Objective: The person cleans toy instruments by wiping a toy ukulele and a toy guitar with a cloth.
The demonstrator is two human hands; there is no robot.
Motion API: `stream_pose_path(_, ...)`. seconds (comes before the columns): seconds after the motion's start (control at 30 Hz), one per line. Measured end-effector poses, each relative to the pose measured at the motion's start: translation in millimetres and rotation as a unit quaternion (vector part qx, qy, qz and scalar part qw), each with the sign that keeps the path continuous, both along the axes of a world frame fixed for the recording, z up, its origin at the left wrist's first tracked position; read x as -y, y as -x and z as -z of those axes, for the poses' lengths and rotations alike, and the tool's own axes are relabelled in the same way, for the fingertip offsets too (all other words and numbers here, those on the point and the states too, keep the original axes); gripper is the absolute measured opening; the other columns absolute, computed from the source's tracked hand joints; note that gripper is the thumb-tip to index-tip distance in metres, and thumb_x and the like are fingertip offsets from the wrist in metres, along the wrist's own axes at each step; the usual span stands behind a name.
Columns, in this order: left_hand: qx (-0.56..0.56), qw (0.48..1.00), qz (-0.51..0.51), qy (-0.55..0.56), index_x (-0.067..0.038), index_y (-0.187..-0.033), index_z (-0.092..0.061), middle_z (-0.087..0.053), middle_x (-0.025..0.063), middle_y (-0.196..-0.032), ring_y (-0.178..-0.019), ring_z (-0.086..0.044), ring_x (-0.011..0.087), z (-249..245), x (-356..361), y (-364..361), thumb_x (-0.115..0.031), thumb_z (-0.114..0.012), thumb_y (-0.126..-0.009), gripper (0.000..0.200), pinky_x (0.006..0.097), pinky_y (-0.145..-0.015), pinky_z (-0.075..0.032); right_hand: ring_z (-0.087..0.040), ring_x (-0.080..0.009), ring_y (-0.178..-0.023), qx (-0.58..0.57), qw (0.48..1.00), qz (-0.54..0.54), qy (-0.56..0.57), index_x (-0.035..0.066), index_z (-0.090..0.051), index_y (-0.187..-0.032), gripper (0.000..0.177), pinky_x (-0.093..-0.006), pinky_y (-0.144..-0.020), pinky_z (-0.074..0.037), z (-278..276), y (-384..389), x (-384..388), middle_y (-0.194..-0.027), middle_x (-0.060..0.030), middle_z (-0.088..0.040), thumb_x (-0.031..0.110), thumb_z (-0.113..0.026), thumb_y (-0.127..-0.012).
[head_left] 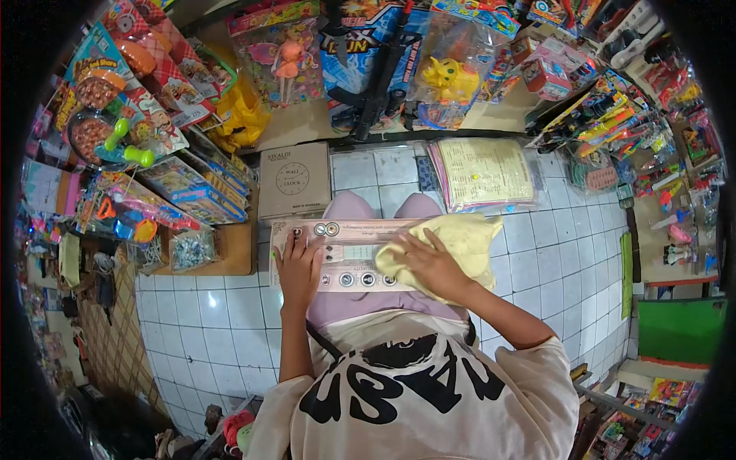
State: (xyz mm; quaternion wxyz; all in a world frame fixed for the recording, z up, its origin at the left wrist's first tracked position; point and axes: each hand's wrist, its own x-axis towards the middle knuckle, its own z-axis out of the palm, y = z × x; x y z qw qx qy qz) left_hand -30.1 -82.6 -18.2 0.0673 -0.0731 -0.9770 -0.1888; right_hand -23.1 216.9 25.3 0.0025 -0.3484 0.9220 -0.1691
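Observation:
A long, flat pink box with printed round pictures and lettering lies across my lap. My left hand rests flat on its left end, fingers stretched out and holding nothing. Over the right part of the box, my right hand has a pale yellow cloth bunched under its palm and fingers. The cloth hangs past the box's right end and hides that corner.
A brown wall clock box stands on the tiled floor beyond my knees, with a stack of papers in clear plastic to its right. Packaged toys crowd the back and both sides. A green panel is at far right.

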Motion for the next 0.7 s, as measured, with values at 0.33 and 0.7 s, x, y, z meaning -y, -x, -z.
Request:
stream_pose_path(0.33, 0.024, 0.995, 0.077, -0.063, -0.015, -0.115, -0.057, -0.056, 0.0029, -0.124, -0.131, -0.035, 0.0273, -8.6, 4.0, 3.0, -0.033, -0.052, -0.09, 0.032, 0.0581, -0.108, -0.008, -0.043, -0.0328, -0.125, -0.106, 0.994, -0.002, -0.035, 0.019, -0.041, -0.136, 0.053, -0.0507, -0.096, -0.038, -33.3, 18.4, 62.1, -0.139, -0.0153, -0.04, 0.033, -0.056, -0.087)
stream_pose_path(0.7, 0.028, 0.995, 0.073, -0.065, -0.013, -0.116, -0.055, -0.057, 0.005, -0.118, -0.13, -0.037, 0.0266, -3.2, 8.1, 1.5, -0.035, -0.056, -0.087, 0.037, 0.0576, -0.108, -0.007, -0.056, -0.0292, -0.1, 0.005, 0.999, 0.016, -0.049, 0.007, -0.05, -0.124, 0.047, -0.0387, -0.09, -0.044, -8.2, 15.0, 31.5, -0.111, -0.0148, -0.057, 0.03, -0.058, -0.085)
